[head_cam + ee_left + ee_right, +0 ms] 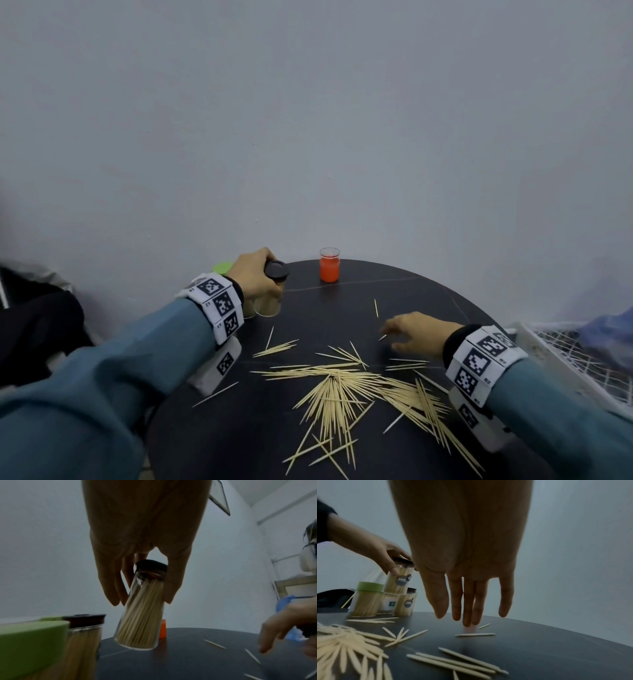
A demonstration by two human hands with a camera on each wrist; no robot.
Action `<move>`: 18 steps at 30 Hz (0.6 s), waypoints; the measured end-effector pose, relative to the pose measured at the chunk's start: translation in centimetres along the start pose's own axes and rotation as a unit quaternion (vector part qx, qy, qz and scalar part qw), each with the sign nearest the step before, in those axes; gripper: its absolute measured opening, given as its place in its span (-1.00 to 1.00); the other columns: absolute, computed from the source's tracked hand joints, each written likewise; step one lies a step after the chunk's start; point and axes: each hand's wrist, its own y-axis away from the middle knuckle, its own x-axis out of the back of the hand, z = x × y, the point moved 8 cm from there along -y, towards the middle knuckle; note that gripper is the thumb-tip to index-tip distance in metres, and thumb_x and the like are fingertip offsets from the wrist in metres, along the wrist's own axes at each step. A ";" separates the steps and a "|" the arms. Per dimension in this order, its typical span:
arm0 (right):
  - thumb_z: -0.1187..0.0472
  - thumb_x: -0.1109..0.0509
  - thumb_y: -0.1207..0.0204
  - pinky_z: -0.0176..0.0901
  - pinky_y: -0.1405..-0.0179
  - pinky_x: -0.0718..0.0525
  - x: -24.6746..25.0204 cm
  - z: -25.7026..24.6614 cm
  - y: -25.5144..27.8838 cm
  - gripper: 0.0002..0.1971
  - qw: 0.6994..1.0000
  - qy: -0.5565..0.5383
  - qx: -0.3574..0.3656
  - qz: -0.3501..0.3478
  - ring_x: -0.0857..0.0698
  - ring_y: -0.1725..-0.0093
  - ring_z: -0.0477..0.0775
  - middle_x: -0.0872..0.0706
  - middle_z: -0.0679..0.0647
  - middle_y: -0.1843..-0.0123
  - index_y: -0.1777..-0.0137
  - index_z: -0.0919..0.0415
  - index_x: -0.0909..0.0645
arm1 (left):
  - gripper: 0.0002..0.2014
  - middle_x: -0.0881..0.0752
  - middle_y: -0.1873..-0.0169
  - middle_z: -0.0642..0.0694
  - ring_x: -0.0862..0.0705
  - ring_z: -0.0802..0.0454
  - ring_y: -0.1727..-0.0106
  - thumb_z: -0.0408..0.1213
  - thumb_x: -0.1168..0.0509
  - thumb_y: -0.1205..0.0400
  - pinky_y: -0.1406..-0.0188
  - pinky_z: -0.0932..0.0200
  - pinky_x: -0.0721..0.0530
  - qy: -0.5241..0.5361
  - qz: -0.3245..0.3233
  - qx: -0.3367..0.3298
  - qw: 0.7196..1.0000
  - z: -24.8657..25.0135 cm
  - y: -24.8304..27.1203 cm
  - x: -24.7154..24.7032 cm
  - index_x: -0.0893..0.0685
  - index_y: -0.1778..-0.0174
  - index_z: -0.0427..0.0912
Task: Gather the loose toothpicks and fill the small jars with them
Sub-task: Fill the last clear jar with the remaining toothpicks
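Note:
My left hand point(260, 277) grips a small glass jar point(140, 612) with a black lid point(276, 270), packed with toothpicks. It is tilted and held just above the back left of the black round table point(239, 428). Beside it stand another black-lidded full jar point(406, 604) and a green-lidded jar point(368, 599). An orange jar point(329, 270) stands open at the back. Loose toothpicks point(342, 387) lie scattered across the table's front half. My right hand point(390, 339) is open, fingers point(469, 620) straight down on the table by a single toothpick point(475, 634).
A white wire basket point(565, 359) sits off the table's right edge. Dark fabric point(34, 325) lies to the left of the table. A plain grey wall stands close behind. One stray toothpick point(376, 307) lies apart, toward the back.

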 end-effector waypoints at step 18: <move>0.26 -0.19 -0.65 -0.21 -0.34 -0.46 -0.9 0.1 -0.2 -0.63 1.000 0.010 0.014 -0.004 -0.53 -0.38 0.04 -0.53 0.10 -0.42 -0.45 0.15 -0.47 | -0.65 -0.65 0.08 -0.18 -0.63 -0.10 0.11 -0.27 -0.53 -0.38 0.24 0.12 -0.61 -0.252 -0.059 0.092 0.961 -3.1 -0.7 -2.8 -0.61 -0.01 -0.28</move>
